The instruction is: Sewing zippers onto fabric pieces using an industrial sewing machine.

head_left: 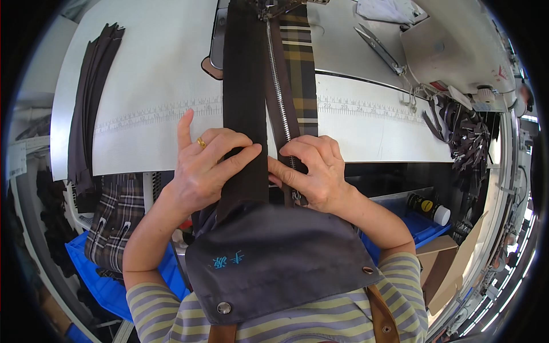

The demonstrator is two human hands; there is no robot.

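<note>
A dark brown fabric strip with a metal zipper and a plaid cloth piece runs from the sewing machine's needle area at the top down to the table's front edge. My left hand, with a gold ring, pinches the brown strip between thumb and fingers, index finger raised. Just beside it, my right hand presses and grips the zipper tape and plaid edge. The thumbs nearly touch. A dark apron covers my chest below.
A white sewing table carries a printed ruler. A stack of dark strips lies at its left edge, the sewing machine head and scissors at top right. Blue bins with plaid fabric sit below left.
</note>
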